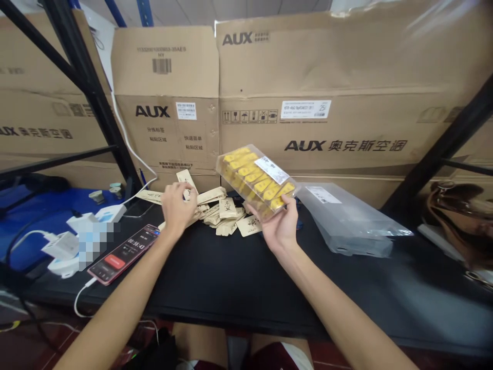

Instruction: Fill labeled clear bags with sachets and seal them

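My right hand point(279, 221) holds up a clear plastic box point(256, 180), tilted, with rows of yellow wrapped pieces inside and a white label on top. At the left of a loose pile of beige paper packets point(227, 208), the fingers of my left hand point(179, 205) are pinched on one beige packet point(185, 179), whose upper end sticks out past them. The hand hides the rest of that packet. Dark writing shows on several of the packets, which lie across one another on the black table point(231, 277).
To the right, a frosted plastic bag point(346, 210) lies over a clear tray point(360, 245). A phone point(123, 254) with a running timer and a white power strip point(92, 236) with cables are on the left. Large cardboard boxes point(316, 67) wall off the back; a brown bag point(454, 221) sits far right.
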`<state>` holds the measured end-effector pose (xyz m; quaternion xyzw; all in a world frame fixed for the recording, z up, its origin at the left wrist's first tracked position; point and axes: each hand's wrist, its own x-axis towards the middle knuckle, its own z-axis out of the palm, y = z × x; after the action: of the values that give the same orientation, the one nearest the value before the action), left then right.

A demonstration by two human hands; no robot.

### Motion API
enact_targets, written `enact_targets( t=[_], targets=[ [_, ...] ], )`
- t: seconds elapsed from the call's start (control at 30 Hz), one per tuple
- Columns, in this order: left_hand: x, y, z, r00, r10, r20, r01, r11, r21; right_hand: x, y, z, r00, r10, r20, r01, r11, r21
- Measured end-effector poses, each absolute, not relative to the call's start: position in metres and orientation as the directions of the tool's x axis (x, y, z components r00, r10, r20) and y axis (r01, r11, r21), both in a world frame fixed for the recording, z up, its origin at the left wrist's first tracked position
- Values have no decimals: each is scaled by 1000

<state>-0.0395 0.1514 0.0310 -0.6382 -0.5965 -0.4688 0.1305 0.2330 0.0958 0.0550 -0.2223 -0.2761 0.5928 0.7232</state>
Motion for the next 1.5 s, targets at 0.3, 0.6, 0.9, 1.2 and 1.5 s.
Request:
enact_targets(
  t=[0.3,0.6,0.9,1.2,1.5],
  targets=[
    [-106,201,36,-185,849,495,838,-127,531,225,91,57,58,965,254,-766,206,-609],
    [-5,157,47,-216,786,579,564,-383,731,226,88,56,-77,959,273,-795,106,-598],
    [67,131,32,-165,918,362,-449,-396,801,233,108,37,113,930,350,-369,366,-854],
    [60,138,27,-479,800,362,-379,-560,736,222,109,21,51,983,178,-486,180,-855],
    [71,141,34,-515,775,367,-305,-566,766,221,108,20,-23,983,180,-535,140,-833]
  ],
)
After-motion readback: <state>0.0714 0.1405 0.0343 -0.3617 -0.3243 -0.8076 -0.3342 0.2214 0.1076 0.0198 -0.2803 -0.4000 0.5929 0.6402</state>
